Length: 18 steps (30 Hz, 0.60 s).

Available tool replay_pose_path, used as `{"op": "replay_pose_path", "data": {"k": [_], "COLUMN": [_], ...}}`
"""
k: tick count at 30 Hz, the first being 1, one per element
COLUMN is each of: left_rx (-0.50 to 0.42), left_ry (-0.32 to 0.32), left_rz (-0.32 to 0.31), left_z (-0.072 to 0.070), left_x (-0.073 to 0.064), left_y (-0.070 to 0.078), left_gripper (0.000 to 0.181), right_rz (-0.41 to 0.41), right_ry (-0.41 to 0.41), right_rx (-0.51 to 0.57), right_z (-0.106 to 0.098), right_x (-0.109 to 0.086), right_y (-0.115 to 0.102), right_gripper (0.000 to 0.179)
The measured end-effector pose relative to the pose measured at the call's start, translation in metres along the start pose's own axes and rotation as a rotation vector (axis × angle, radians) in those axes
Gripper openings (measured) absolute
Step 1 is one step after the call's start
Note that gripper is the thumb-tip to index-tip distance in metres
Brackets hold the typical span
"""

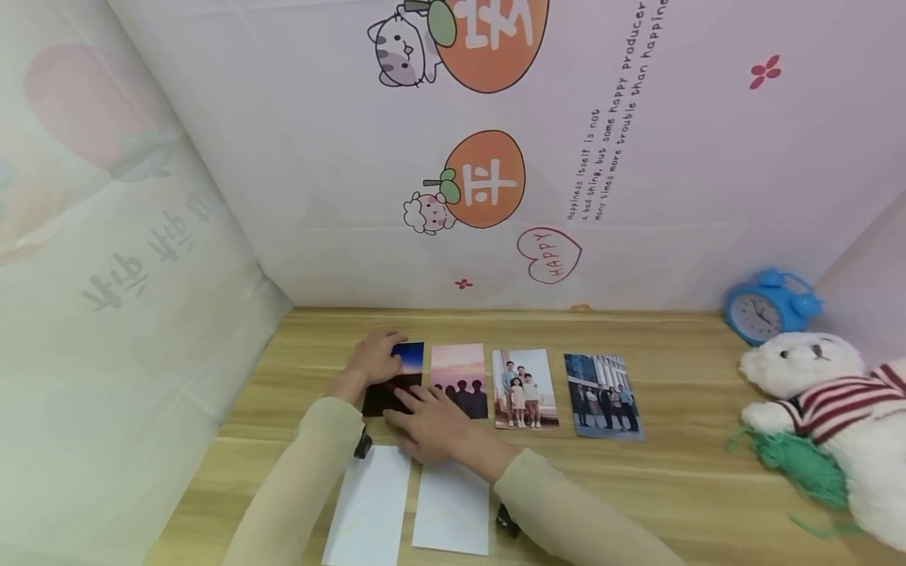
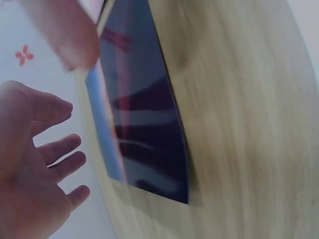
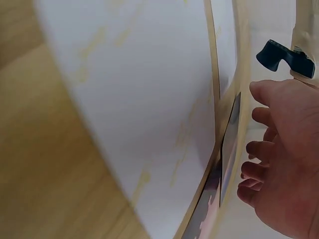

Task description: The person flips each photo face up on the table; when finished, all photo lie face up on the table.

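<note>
At the left end of a row of photos lies a dark print with a blue, dusk-like top [image 1: 409, 358]. My left hand [image 1: 373, 360] is over its upper left part, fingers extended and hiding some of it. My right hand [image 1: 433, 424] reaches across its lower right corner with fingers spread. In the left wrist view the dark photo [image 2: 149, 124] lies on the wood, and relaxed fingers show beside it. Below my right hand is a white card [image 1: 451, 511], its top edge partly hidden. Another white card [image 1: 370, 503] lies to its left, below the dark photo.
Rightward in the row are a sunset silhouette photo [image 1: 458, 365], a family photo [image 1: 525, 389] and an office group photo [image 1: 605, 397]. A blue alarm clock [image 1: 760, 310], a white teddy bear [image 1: 786, 365] and green yarn [image 1: 800, 468] occupy the right side. A printed cloth wall [image 1: 637, 259] borders the table's back.
</note>
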<state>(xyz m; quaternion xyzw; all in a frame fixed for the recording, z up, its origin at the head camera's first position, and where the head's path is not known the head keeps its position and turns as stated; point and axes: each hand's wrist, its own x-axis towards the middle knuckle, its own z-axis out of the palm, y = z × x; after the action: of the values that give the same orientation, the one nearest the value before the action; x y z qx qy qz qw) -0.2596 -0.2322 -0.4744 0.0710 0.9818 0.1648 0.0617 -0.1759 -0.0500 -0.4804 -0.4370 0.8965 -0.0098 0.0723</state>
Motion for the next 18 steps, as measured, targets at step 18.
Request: {"op": "replay_pose_path", "data": {"k": [18], "left_rx": [-0.094], "left_ry": [-0.227], "left_rz": [0.32], "left_z": [0.007], "left_x": [-0.032], "left_y": [0.089], "left_gripper": [0.02], "right_rz": [-0.196], "right_ry": [0.037], "right_rx": [-0.059], "right_z": [0.004], "right_x": [-0.086], "right_y": [0.002], "right_gripper": [0.076]}}
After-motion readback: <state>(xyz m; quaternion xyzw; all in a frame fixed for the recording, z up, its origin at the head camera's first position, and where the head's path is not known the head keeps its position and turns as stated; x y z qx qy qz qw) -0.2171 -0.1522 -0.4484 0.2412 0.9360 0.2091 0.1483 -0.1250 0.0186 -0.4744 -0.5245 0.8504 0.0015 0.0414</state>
